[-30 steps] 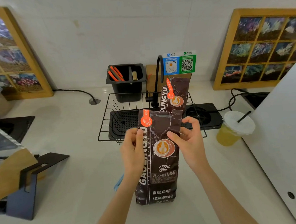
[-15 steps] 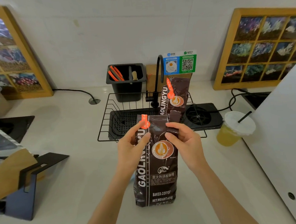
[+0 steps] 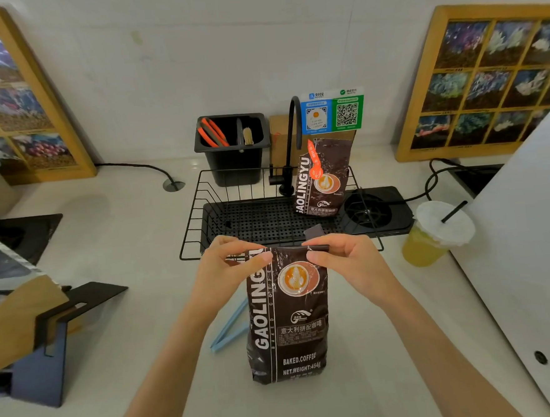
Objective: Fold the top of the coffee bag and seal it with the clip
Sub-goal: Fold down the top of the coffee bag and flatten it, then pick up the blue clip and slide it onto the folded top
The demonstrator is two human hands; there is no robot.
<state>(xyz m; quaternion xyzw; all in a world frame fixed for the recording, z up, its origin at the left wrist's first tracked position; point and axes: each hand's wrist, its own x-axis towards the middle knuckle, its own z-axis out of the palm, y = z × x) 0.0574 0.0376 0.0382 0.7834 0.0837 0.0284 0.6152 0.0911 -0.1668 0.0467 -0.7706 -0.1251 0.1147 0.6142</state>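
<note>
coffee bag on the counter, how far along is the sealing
Done: the coffee bag has its top folded down. In hand: the left hand and right hand pinch the folded edge, one at each end. Left: the light blue clip lies on the counter beside the bag, not yet fitted.

A: Coffee bag (image 3: 287, 315) top, a second back?

B: Stood tall then, orange tag showing above the hands. Now folded down; the upper edge is a flat crease level with the fingers, tag out of sight.

A: Hands?

B: Left hand (image 3: 227, 270) and right hand (image 3: 349, 261) both dropped lower with the fold, thumbs pinching the crease at either end.

A: Anything newly exposed?

B: Blue clip (image 3: 229, 325) on the counter left of the bag shows more than before.
</note>
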